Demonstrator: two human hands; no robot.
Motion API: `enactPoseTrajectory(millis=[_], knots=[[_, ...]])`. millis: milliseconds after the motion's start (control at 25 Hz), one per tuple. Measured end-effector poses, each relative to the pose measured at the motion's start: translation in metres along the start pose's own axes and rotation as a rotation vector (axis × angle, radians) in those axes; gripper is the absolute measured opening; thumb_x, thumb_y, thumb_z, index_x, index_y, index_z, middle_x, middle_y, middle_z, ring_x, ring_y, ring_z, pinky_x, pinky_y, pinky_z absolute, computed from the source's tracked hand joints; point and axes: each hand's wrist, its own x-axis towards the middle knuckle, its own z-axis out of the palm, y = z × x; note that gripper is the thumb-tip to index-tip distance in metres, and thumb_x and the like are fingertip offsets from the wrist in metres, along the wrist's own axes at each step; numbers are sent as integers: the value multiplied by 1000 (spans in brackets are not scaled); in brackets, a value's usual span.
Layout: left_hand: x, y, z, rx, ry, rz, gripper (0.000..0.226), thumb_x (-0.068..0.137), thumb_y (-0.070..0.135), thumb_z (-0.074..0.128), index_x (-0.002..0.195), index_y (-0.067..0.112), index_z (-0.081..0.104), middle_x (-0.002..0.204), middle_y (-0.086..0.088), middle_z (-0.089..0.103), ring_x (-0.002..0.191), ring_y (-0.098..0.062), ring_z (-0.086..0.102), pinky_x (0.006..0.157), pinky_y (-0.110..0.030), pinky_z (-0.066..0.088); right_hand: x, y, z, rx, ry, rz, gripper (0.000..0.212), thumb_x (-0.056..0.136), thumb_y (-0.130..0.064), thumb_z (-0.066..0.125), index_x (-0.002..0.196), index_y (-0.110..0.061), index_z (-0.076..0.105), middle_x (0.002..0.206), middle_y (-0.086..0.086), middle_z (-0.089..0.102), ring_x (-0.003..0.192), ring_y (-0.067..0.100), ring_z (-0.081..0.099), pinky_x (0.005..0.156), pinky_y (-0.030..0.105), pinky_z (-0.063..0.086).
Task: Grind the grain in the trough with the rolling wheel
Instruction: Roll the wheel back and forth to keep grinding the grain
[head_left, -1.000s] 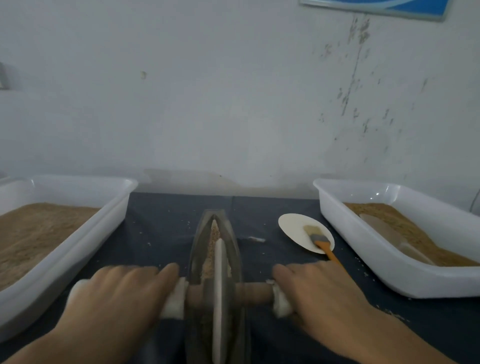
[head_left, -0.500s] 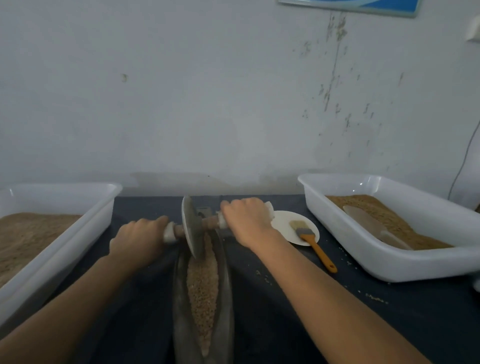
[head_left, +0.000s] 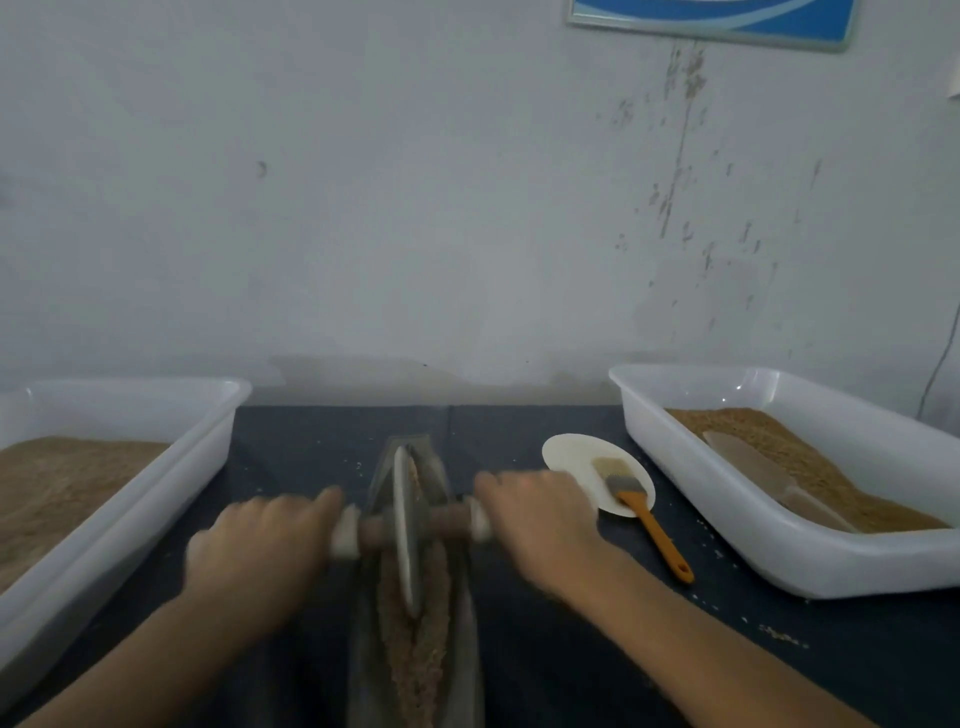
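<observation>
Far left on the dark table (head_left: 545, 649) sits a white tub (head_left: 156, 467), its floor covered in a level bed of brown meal (head_left: 62, 478). Just right of it the person's left hand (head_left: 260, 551) comes in palm down, blurred, fingers curled over the left end of the axle (head_left: 447, 519), where a white wrap covers the wood. I would call that a grip, though the blur hides the fingertips.

In the middle lies the trough (head_left: 467, 623), a long narrow dark boat running away toward the wall (head_left: 415, 208). The wheel (head_left: 405, 525) stands upright in its groove, edge down in the grain (head_left: 415, 649), and sits in the far half of the trough. Coarse tan grain fills the groove from under the wheel back toward the person; a little shows beyond the wheel too.

The right hand (head_left: 540, 519) is clamped over the axle's right end, knuckles up, also smeared.

Beside that hand rests a small white dish (head_left: 571, 457) with a brush (head_left: 639, 514) across it, bristles on the dish, orange handle trailing onto the table. Stray grains speckle the cloth nearby.

Farthest right is a second white tub (head_left: 779, 561) holding more brown meal and a pale scoop (head_left: 769, 483) lying on top. A blue-framed sign (head_left: 711, 21) hangs on the wall.
</observation>
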Motion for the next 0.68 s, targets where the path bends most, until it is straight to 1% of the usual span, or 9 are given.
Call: enactPoseTrajectory(millis=[80, 200, 320, 400, 480, 520, 560, 600, 680], knots=[[40, -1, 7, 100, 106, 23, 33, 73, 37, 68, 90, 33, 40, 80, 8, 62, 70, -20, 63, 53, -31, 35, 40, 7, 17, -19, 51, 86, 21, 84, -17, 58, 104, -17, 49, 100, 6, 65, 87, 32, 63, 60, 35, 33], [73, -1, -1, 85, 92, 0, 26, 80, 36, 60, 94, 30, 39, 93, 7, 64, 82, -20, 63, 61, -33, 34, 58, 11, 25, -8, 83, 136, 22, 85, -21, 60, 104, -16, 50, 100, 6, 66, 86, 31, 63, 59, 34, 32], [33, 1, 2, -4, 98, 22, 33, 78, 45, 64, 93, 35, 36, 93, 10, 62, 83, -15, 62, 62, -30, 35, 17, 4, 9, 25, 41, 20, 22, 83, -16, 61, 102, -16, 49, 96, 6, 65, 83, 32, 63, 61, 37, 40], [-16, -1, 6, -94, 56, 77, 41, 75, 57, 62, 104, 47, 36, 98, 18, 58, 89, -3, 60, 69, -23, 39, -24, -3, -12, 25, 0, -89, 26, 79, -15, 66, 100, -16, 50, 91, 7, 63, 77, 30, 62, 63, 41, 47], [-56, -8, -5, -235, 24, 131, 41, 72, 66, 58, 104, 55, 34, 94, 26, 55, 89, 5, 57, 81, -24, 47, -58, -7, -31, 20, 28, -176, 31, 68, -16, 74, 89, -17, 52, 74, 5, 60, 61, 25, 59, 52, 38, 46], [-70, -10, -9, -255, 49, 180, 39, 69, 66, 61, 98, 55, 37, 83, 26, 55, 79, 4, 58, 74, -28, 51, -68, -7, -35, 31, 48, -182, 34, 58, -19, 78, 81, -19, 52, 65, 2, 57, 52, 21, 56, 45, 35, 40], [-75, -9, -13, -277, 96, 198, 39, 65, 64, 64, 92, 53, 37, 72, 24, 52, 67, 3, 57, 62, -28, 51, -73, -6, -35, 17, 58, -163, 37, 52, -23, 79, 77, -21, 52, 61, -1, 56, 48, 18, 54, 42, 33, 36], [-71, -6, -17, -211, 100, 190, 43, 62, 62, 66, 89, 50, 34, 66, 23, 48, 58, 2, 53, 53, -23, 43, -70, -5, -34, 27, 1, -129, 38, 55, -26, 78, 80, -24, 50, 66, -2, 58, 52, 18, 56, 44, 33, 37], [-47, 2, -22, -17, 54, 148, 47, 68, 57, 63, 87, 45, 22, 71, 19, 45, 60, -1, 45, 53, -22, 28, -46, -2, -23, 42, -96, -62, 29, 76, -30, 67, 95, -27, 45, 89, -2, 63, 75, 21, 62, 61, 36, 45]])
